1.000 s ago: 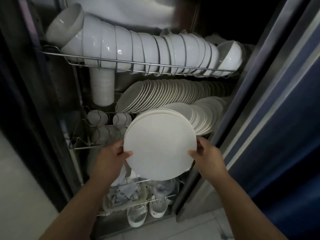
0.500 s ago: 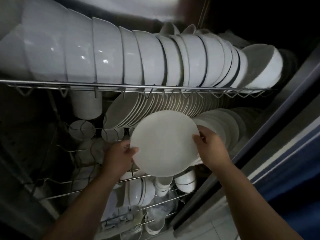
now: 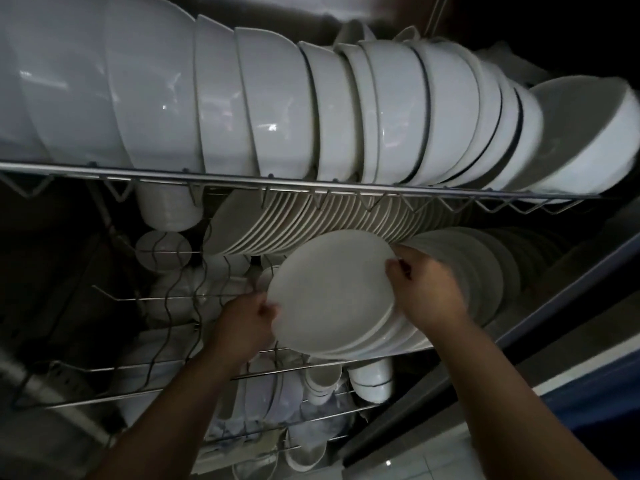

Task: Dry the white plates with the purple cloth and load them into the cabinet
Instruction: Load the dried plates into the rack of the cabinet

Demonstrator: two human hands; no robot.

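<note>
Gripped between two hands: one stack of white plates [image 3: 332,289], at least four rims countable at its near-right edge, tilted with the top face toward the camera, at the middle shelf of the cabinet [image 3: 519,327]. On the near-left rim, the left hand [image 3: 247,325], fingers curled round the edge. On the far-right rim, the right hand [image 3: 429,292], thumb in front and fingers behind, pinching.

Just beside the stack on the right, a row of large plates [image 3: 491,271] on edge, too overlapped to count. Farther back, a second row of smaller plates [image 3: 329,220], well over twenty rims. Above, on one wire rack [image 3: 311,184], a single row of nested white bowls [image 3: 259,109], roughly fifteen, lying on their sides. Showing below that rack at left, one stack of cups [image 3: 168,209]; beneath it, one small saucer [image 3: 162,249]. Under the held stack, two stacks of small cups [image 3: 372,379] on a lower wire shelf.

Dim inside the cabinet; at near right, pale floor tiles [image 3: 433,455].
</note>
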